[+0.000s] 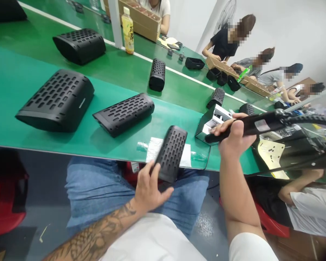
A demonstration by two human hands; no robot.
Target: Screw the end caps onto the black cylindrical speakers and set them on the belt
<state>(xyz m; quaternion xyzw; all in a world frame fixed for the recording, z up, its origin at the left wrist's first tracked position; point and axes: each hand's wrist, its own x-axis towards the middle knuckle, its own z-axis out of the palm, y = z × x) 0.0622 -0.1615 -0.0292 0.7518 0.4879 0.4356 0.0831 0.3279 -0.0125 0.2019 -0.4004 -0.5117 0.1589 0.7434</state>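
Gripping a black cylindrical tool (250,125) in the right hand (237,139), beside a silver-and-black box (207,122). Spreading the left hand (150,192) loosely against a slotted black plastic casing (174,150) on white paper (153,146), overhanging the front edge of the green table (73,142).

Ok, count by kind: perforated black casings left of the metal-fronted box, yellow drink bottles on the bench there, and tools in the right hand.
Perforated black casings: 5
Yellow drink bottle: 1
Black handheld tool in the right hand: 1
Total: 7
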